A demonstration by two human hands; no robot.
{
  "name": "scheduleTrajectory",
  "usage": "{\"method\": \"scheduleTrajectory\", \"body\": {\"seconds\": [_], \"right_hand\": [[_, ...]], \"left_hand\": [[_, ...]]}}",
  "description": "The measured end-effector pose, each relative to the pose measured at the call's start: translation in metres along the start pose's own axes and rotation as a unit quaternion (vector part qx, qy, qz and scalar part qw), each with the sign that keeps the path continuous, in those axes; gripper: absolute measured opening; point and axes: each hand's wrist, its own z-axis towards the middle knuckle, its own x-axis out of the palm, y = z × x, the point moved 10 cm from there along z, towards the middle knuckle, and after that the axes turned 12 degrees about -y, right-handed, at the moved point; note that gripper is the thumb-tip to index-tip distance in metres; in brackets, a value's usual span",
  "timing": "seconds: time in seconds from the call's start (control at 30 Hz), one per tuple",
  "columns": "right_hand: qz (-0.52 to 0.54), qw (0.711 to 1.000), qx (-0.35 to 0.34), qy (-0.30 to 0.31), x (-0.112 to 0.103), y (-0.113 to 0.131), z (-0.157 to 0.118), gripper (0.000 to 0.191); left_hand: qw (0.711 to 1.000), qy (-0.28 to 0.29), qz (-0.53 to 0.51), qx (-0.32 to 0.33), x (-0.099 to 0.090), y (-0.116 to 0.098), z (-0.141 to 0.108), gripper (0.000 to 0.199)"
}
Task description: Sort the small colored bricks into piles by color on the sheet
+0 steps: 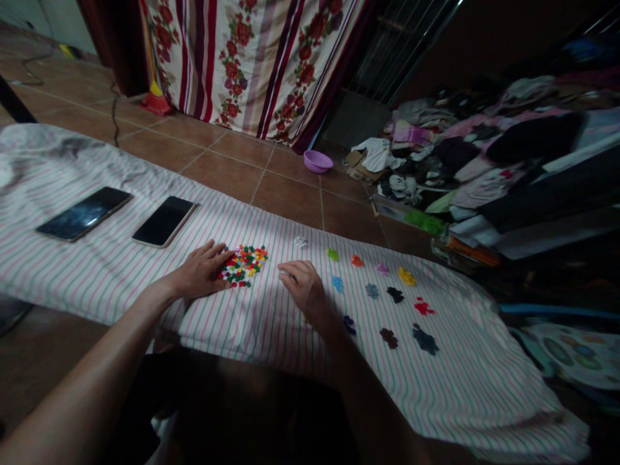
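My left hand [199,271] lies flat on the striped cloth with its fingers stretched out, touching the left edge of a pile of small mixed-colour pieces [248,262]. Just right of that pile, my right hand [307,290] hovers over the cloth with thumb and fingers drawn together in a pinch. Whatever may be between its fingertips is too small to make out. Beyond it, little heaps sorted by colour are spread out, among them white [301,242], light blue [338,283], green [332,254], orange [357,260] and yellow [407,276] ones.
Two phones [165,221] lie left of the pile. More heaps sit to the right: black [395,294], red [423,306], brown [389,338] and dark grey-blue [425,340]. On the floor behind are a purple basin [318,161] and piled clothes [460,139].
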Motion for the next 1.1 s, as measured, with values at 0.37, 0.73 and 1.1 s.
{"method": "scheduleTrajectory", "body": {"seconds": [0.37,0.73,1.1], "right_hand": [[0.003,0.999,-0.040,0.027,0.036,0.035,0.006,0.021],[-0.031,0.999,0.019,0.013,0.043,0.027,0.010,0.009],[-0.055,0.998,-0.003,-0.039,0.038,0.033,0.011,0.008]], "left_hand": [[1.000,-0.014,-0.009,-0.001,-0.002,-0.001,0.000,0.082],[1.000,-0.022,-0.001,0.002,-0.003,-0.003,0.000,0.079],[1.000,-0.019,-0.004,-0.009,-0.005,-0.004,0.000,0.078]]}}
